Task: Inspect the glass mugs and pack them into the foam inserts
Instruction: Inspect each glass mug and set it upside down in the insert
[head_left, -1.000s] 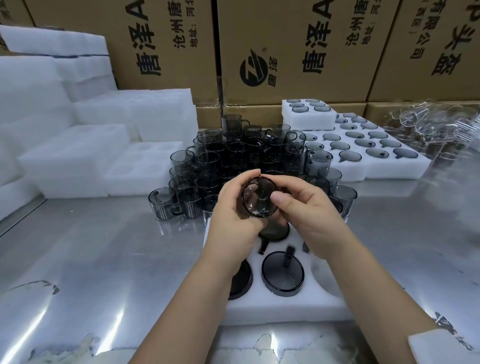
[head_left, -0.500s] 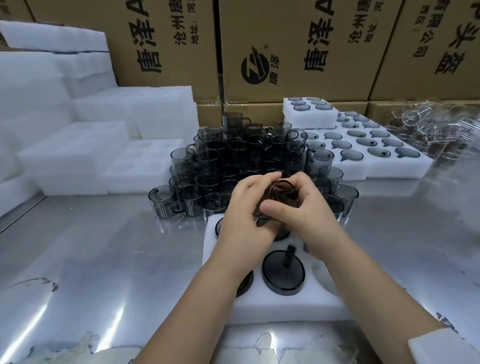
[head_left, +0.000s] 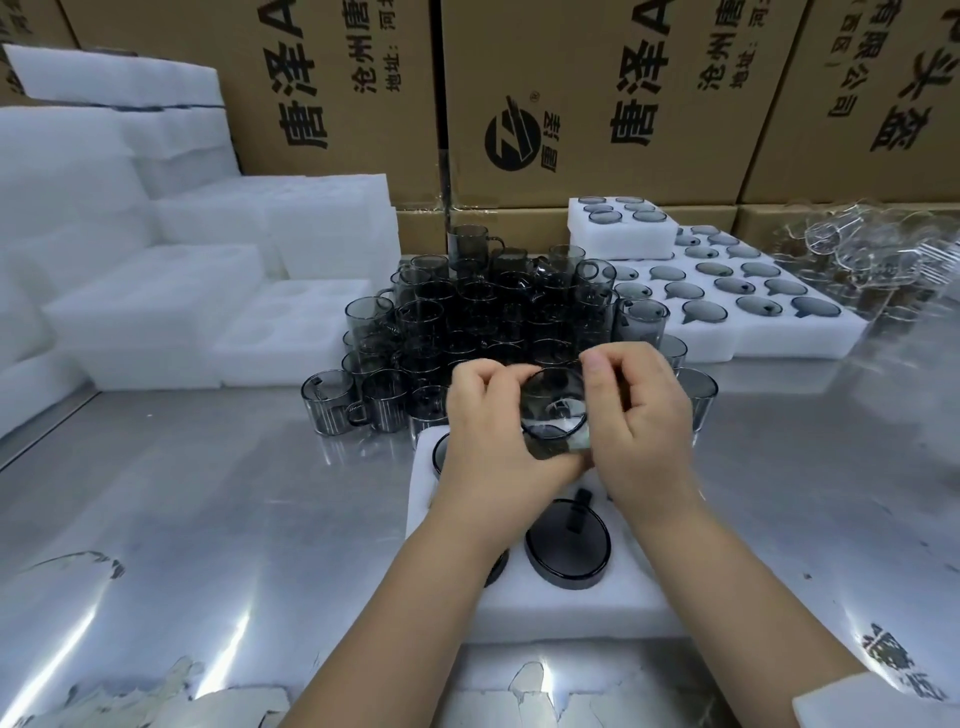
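A smoky grey glass mug (head_left: 555, 410) is held between both hands above the white foam insert (head_left: 550, 613), its open rim tilted toward me. My left hand (head_left: 493, 436) grips its left side and my right hand (head_left: 636, 431) pinches its right rim. In the insert, one packed mug (head_left: 567, 545) shows its dark round base with the handle in the slot. Other filled pockets are partly hidden under my left hand and forearm. A dense cluster of grey mugs (head_left: 498, 322) stands just behind the insert.
Filled foam inserts (head_left: 727, 296) lie at the back right, with clear glassware (head_left: 872, 260) beyond. Empty foam blocks (head_left: 156, 291) are stacked at the left. Cardboard cartons (head_left: 571, 93) wall off the back. The steel table (head_left: 208, 519) reflects light.
Both hands have turned the mug between them and lowered it slightly, so its rim now faces more toward me; the grip of each hand shifted around it.
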